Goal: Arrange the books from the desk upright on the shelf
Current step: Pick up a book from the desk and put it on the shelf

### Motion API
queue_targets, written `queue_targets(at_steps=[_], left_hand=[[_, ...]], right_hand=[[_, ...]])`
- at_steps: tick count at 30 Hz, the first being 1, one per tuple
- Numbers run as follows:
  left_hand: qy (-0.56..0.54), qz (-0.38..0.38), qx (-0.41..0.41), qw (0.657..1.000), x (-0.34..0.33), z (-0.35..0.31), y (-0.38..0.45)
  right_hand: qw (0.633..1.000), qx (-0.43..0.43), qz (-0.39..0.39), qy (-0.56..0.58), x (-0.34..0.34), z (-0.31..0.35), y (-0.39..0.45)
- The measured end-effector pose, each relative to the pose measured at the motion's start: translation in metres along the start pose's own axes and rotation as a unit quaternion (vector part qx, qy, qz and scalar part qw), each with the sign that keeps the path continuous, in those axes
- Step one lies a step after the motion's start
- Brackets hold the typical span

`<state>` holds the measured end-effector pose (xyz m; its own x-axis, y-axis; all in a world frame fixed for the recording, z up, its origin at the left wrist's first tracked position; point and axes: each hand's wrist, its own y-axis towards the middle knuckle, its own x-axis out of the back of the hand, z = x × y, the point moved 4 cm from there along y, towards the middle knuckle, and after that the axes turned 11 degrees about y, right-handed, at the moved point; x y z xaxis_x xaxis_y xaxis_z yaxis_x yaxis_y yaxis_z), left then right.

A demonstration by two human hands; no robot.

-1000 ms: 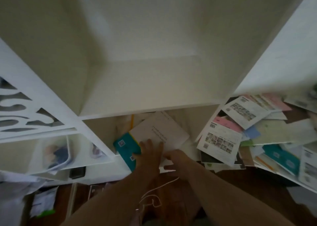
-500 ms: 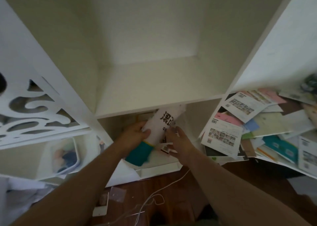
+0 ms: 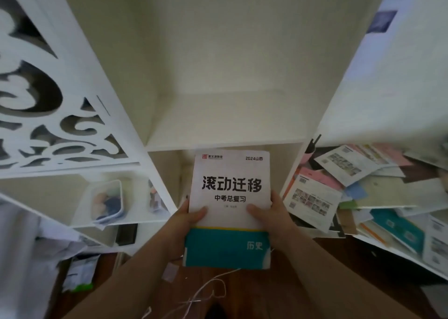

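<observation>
Because both hands carry it by its lower side edges, the white-and-teal book [image 3: 229, 204] stands upright in the air with its cover facing the person, just below and in front of the shelf [image 3: 225, 127], likely so it can slide in standing. The left hand [image 3: 186, 219] grips the left edge, thumb curled over the cover; the right hand [image 3: 271, 218] does the same on the right. Further right, loose booklets [image 3: 339, 188] lie flat in a heap on the table. To the left sits a plastic tub [image 3: 106, 201].

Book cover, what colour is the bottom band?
Teal, under a thin yellow stripe, on the book; head view.
</observation>
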<state>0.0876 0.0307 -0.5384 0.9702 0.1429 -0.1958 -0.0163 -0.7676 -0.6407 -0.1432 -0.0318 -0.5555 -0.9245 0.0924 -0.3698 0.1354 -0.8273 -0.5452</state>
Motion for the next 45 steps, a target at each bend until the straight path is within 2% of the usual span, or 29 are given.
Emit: queue_targets(at_steps=[7, 11, 14, 15, 17, 19, 22, 26, 29, 33, 34, 37, 38, 39, 40, 45], left_hand=[[0.019, -0.044, -0.014, 0.999, -0.062, 0.020, -0.070], [0.056, -0.036, -0.037, 0.997, -0.091, 0.024, -0.118], [0.079, -0.008, -0.087, 0.993, -0.104, 0.016, -0.161], [0.119, -0.022, -0.104, 0.987, -0.102, 0.005, -0.174], [0.200, -0.081, -0.159, 0.963, -0.097, -0.040, -0.208], [0.221, -0.108, -0.253, 0.936, -0.089, -0.083, -0.250], [0.187, -0.181, -0.363, 0.895, -0.080, -0.141, -0.316], [0.169, -0.264, -0.444, 0.839, -0.073, -0.200, -0.387], [0.168, -0.368, -0.494, 0.770, -0.046, -0.230, -0.423], [0.126, -0.451, -0.538, 0.701, -0.005, -0.253, -0.445], [0.115, -0.464, -0.542, 0.691, 0.006, -0.257, -0.445], [0.104, -0.498, -0.547, 0.665, 0.030, -0.272, -0.446], [0.104, -0.503, -0.553, 0.656, 0.036, -0.278, -0.448], [0.103, -0.509, -0.557, 0.648, 0.042, -0.284, -0.451], [0.097, -0.513, -0.563, 0.641, 0.050, -0.289, -0.452], [0.066, -0.510, -0.575, 0.636, 0.086, -0.307, -0.453]], right_hand=[[0.995, 0.034, 0.089, 0.003, 0.048, 0.021, -0.053], [0.992, 0.058, 0.116, -0.006, 0.065, 0.035, -0.089], [0.987, 0.056, 0.142, -0.056, 0.051, 0.052, -0.125], [0.983, 0.068, 0.152, -0.083, 0.035, 0.072, -0.142], [0.960, 0.142, 0.206, -0.126, -0.013, 0.130, -0.172], [0.933, 0.206, 0.268, -0.125, -0.051, 0.175, -0.198], [0.891, 0.286, 0.312, -0.162, -0.104, 0.222, -0.249], [0.852, 0.361, 0.344, -0.158, -0.172, 0.284, -0.285], [0.813, 0.454, 0.295, -0.216, -0.219, 0.334, -0.299], [0.736, 0.581, 0.202, -0.284, -0.279, 0.387, -0.305], [0.698, 0.618, 0.169, -0.320, -0.295, 0.395, -0.305], [0.536, 0.702, 0.038, -0.467, -0.343, 0.406, -0.305], [0.502, 0.714, 0.008, -0.489, -0.359, 0.407, -0.302], [0.487, 0.718, -0.010, -0.498, -0.374, 0.407, -0.298], [0.488, 0.715, -0.018, -0.500, -0.388, 0.406, -0.293], [0.532, 0.696, -0.021, -0.482, -0.442, 0.396, -0.274]])
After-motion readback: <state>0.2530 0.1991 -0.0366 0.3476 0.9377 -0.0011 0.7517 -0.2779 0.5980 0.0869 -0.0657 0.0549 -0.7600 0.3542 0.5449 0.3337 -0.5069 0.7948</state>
